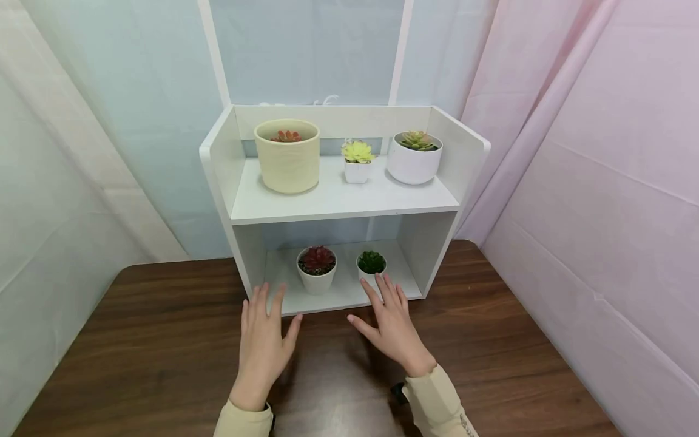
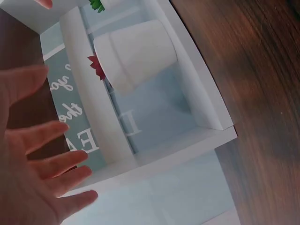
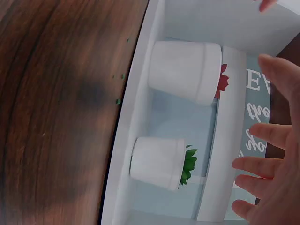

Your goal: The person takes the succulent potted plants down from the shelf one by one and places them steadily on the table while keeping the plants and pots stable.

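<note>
Fingers spread, my left hand [image 1: 261, 346] hovers before the lower left of a white two-tier shelf [image 1: 344, 212] and holds nothing. My right hand [image 1: 394, 331], also spread and holding nothing, is in front of the lower right side. On the lower tier stands a white pot with a dark red succulent [image 1: 317, 270], between the hands in the head view. To its right is a smaller white pot with a green succulent [image 1: 371, 264], its lower part hidden behind my right fingers. Both pots [image 3: 185, 70] stand upright in the right wrist view, which is turned sideways.
The upper tier bears a cream pot [image 1: 288, 159] with a reddish plant, a small square pot [image 1: 357, 171] with a yellow-green succulent and a round white pot [image 1: 414, 164]. The shelf stands on a dark wooden table [image 1: 164, 340]. Small green bits [image 3: 118, 101] lie near its front edge.
</note>
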A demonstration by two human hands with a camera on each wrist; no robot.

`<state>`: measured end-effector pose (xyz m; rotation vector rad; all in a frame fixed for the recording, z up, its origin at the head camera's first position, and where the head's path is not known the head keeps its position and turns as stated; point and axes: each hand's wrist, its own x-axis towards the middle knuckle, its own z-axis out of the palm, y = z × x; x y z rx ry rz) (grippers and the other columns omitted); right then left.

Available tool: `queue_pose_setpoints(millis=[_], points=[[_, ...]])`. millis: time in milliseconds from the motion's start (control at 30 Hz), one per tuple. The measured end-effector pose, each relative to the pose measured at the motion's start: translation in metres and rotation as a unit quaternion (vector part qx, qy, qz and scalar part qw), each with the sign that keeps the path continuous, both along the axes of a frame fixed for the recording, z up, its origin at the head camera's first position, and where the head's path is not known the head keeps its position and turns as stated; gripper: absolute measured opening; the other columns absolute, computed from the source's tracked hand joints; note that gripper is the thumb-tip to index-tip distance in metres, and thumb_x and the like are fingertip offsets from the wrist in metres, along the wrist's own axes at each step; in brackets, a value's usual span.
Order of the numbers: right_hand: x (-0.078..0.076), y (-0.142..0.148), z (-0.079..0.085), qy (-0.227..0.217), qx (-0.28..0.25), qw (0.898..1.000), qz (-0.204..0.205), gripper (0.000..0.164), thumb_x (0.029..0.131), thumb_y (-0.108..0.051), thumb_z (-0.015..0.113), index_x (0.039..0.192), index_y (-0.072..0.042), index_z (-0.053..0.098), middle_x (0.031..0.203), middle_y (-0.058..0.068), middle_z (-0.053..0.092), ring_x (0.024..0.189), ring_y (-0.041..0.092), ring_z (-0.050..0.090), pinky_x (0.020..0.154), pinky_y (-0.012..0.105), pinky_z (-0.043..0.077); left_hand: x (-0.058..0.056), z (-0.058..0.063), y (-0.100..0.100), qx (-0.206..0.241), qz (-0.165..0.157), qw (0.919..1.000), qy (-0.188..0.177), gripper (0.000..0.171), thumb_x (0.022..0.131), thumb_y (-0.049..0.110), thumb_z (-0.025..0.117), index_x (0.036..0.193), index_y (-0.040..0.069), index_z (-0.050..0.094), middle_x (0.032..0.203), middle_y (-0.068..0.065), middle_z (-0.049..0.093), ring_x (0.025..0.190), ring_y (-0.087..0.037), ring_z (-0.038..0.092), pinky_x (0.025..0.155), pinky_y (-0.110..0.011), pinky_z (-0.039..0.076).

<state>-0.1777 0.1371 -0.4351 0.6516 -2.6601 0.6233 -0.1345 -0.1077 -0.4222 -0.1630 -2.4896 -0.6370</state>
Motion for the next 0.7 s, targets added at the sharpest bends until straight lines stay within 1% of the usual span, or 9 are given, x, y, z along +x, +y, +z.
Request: queue_pose_setpoints(millis=[67,133,200,267,400,533,600,700], points=[[0.000,0.000,0.001,0.011,-0.008,1.000,0.008,0.073,0.088,-0.044,0.065,0.147,-0.012,0.038,0.153,0.023,0.029,0.144,0.038,0.021,0.113,0.058,0.017,-0.002,0.001,-0.002,0.010,0.006,0.9990,0.043,0.051,0.085,0.019,0.072,0.127,-0.004,0.055,0.129,-0.030,0.048,0.122,-0.045,0.045,0.102,-0.058,0.035],[0.000,-0.001,0.001,0.014,-0.014,1.000,0.013,0.071,0.088,-0.042,0.067,0.146,-0.010,0.040,0.151,0.024,0.032,0.142,0.041,0.024,0.112,0.059,0.020,-0.004,0.002,-0.004,0.021,0.014,0.9972,0.071,0.040,0.084,0.014,0.071,0.116,-0.006,0.059,0.118,-0.027,0.054,0.111,-0.042,0.052,0.093,-0.054,0.043],[0.001,-0.001,0.001,0.009,-0.020,1.000,0.016,0.070,0.088,-0.040,0.067,0.145,-0.009,0.041,0.150,0.024,0.034,0.141,0.042,0.026,0.111,0.059,0.022,-0.005,0.002,-0.006,0.029,0.020,0.9959,0.084,0.031,0.084,0.011,0.070,0.108,-0.007,0.062,0.110,-0.024,0.056,0.101,-0.039,0.056,0.083,-0.050,0.049],[0.002,-0.001,0.000,0.005,-0.024,1.000,0.017,0.069,0.088,-0.038,0.068,0.145,-0.010,0.041,0.148,0.025,0.036,0.140,0.042,0.028,0.110,0.059,0.024,-0.006,0.003,-0.007,0.036,0.024,0.9954,0.085,0.026,0.084,0.010,0.069,0.103,-0.006,0.063,0.105,-0.022,0.057,0.096,-0.038,0.057,0.075,-0.048,0.051],[0.003,-0.003,0.000,0.007,-0.028,0.999,0.021,0.067,0.088,-0.034,0.069,0.144,-0.009,0.042,0.145,0.024,0.041,0.138,0.040,0.033,0.107,0.059,0.031,-0.008,0.002,-0.010,0.052,0.035,0.9947,0.082,0.021,0.085,0.010,0.068,0.098,-0.006,0.063,0.099,-0.020,0.058,0.088,-0.035,0.058,0.061,-0.046,0.050],[0.005,-0.005,0.000,0.016,-0.023,0.999,0.028,0.066,0.087,-0.031,0.070,0.143,-0.007,0.044,0.142,0.022,0.045,0.134,0.038,0.040,0.103,0.057,0.037,-0.011,0.002,-0.011,0.072,0.067,0.9913,0.088,0.014,0.084,0.010,0.066,0.087,-0.001,0.059,0.085,-0.015,0.055,0.073,-0.030,0.054,0.049,-0.038,0.044],[0.005,-0.005,-0.001,0.021,-0.020,0.999,0.031,0.065,0.087,-0.030,0.071,0.142,-0.007,0.044,0.141,0.021,0.047,0.132,0.038,0.042,0.102,0.055,0.038,-0.015,0.004,-0.013,0.084,0.088,0.9879,0.096,0.015,0.084,0.011,0.066,0.084,0.001,0.054,0.079,-0.013,0.052,0.067,-0.027,0.050,0.047,-0.034,0.039],[0.005,-0.005,-0.001,0.029,-0.020,0.999,0.034,0.064,0.087,-0.029,0.071,0.141,-0.006,0.045,0.139,0.021,0.048,0.130,0.037,0.045,0.101,0.054,0.040,-0.022,0.008,-0.018,0.109,0.116,0.9811,0.111,0.021,0.085,0.015,0.065,0.087,0.001,0.050,0.079,-0.012,0.048,0.065,-0.027,0.046,0.049,-0.034,0.035]])
